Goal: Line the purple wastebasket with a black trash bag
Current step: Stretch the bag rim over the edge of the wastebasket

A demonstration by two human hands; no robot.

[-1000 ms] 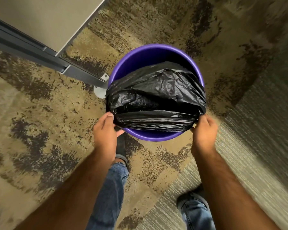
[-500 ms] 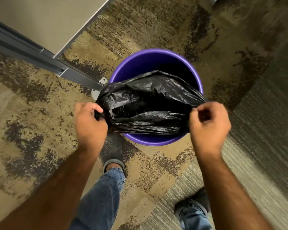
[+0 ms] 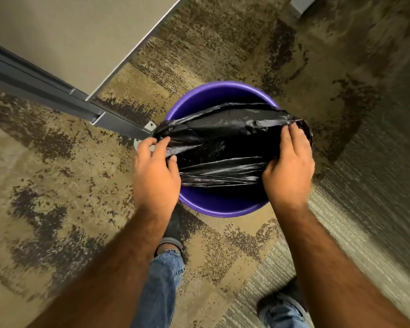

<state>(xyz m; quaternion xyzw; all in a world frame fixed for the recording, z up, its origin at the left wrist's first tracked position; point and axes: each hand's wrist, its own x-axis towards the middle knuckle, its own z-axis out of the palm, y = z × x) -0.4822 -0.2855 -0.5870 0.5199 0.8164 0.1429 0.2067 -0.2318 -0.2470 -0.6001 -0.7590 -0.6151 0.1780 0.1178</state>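
A mottled carpet (image 3: pixel 57 185) in tan with dark brown blotches covers the floor, giving way at the near right to a strip of grey striped carpet (image 3: pixel 376 185). At the far left stands a beige panel (image 3: pixel 69 39) with a dark grey metal base rail (image 3: pixel 45 91) running along its bottom edge, ending in a small light metal foot plate (image 3: pixel 149 126). Nearest the camera are two legs in blue jeans (image 3: pixel 162 287), the left foot in a dark shoe (image 3: pixel 173 223) and the right foot in a dark shoe (image 3: pixel 282 301) on the striped strip
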